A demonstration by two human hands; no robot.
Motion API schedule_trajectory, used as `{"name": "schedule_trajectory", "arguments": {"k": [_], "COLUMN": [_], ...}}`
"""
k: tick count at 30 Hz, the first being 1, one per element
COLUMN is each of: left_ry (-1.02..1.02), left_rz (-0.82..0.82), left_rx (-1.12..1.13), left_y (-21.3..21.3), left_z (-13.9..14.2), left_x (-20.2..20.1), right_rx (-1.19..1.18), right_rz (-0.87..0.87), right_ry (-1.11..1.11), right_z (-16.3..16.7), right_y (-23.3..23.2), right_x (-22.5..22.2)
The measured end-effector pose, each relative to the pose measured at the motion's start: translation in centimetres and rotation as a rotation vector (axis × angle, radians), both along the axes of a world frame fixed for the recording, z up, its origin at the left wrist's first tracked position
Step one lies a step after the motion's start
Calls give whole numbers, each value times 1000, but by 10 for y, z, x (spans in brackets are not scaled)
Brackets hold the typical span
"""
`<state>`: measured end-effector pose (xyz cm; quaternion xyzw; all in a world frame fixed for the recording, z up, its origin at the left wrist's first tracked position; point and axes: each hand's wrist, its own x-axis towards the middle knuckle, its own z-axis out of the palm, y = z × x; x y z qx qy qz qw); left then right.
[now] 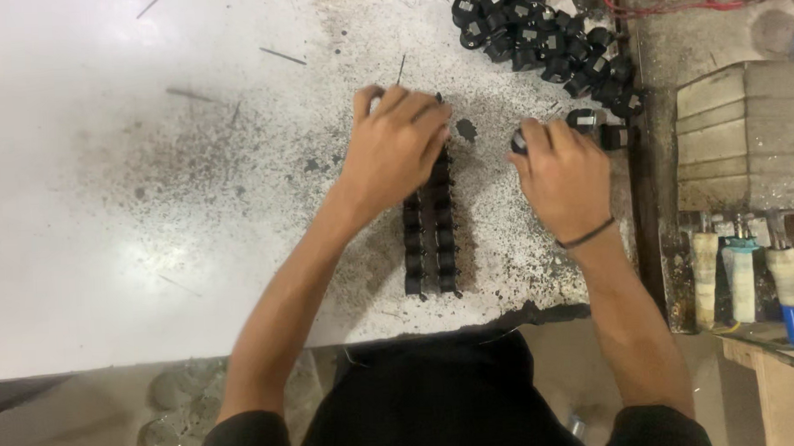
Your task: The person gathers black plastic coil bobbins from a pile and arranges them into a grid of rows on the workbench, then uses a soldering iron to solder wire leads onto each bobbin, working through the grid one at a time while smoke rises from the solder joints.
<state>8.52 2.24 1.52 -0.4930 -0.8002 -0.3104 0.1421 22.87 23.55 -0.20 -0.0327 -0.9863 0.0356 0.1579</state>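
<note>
Bench (105, 172) — white, glossy top, worn and speckled with dark grime through the middle; near edge chipped and blackened. A few thin dark slivers lie scattered toward the far left.

2 rows of small black blocky parts (431, 239) run side by side from the near edge up toward the middle of the bench, parts packed end to end, matte black, squarish with ridged tops.

Left hand (396, 148) — palm down over the far end of the rows, fingers curled and close together, fingertips pressing on the topmost parts. What is under the palm is hidden.

Right hand (564, 175) — just right of the rows, loosely fisted, thumb and forefinger pinched on 1 small black rounded part (519, 140) held just above the bench. A thin dark band circles that wrist. The hands are apart, the rows' far end between them.

Heap of loose black parts (540, 33) — at the far right corner of the bench, ring-like and blocky shapes jumbled together, some with pale faces; 2 stragglers lie just beyond the right hand.

Right of the bench: a dark metal edge strip, a stack of pale worn blocks (746, 136), red wires (697, 1) at the far edge, and 3 upright tool handles (742, 277) — cream and blue, grubby.
</note>
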Motion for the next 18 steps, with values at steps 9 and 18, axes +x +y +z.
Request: {"name": "schedule_trajectory", "arguments": {"k": [9,18], "left_ry": [-203,-119], "left_rz": [-33,-55], "left_rx": [-239,-268], "left_y": [22,16], "left_z": [-11,-18], "left_x": [-56,-54], "right_rx": [-101,455], "right_rz": [124,120], "right_ry": [140,338], "right_z": [-20,16], "right_y": [-20,4], "right_x": [-79,-120]}}
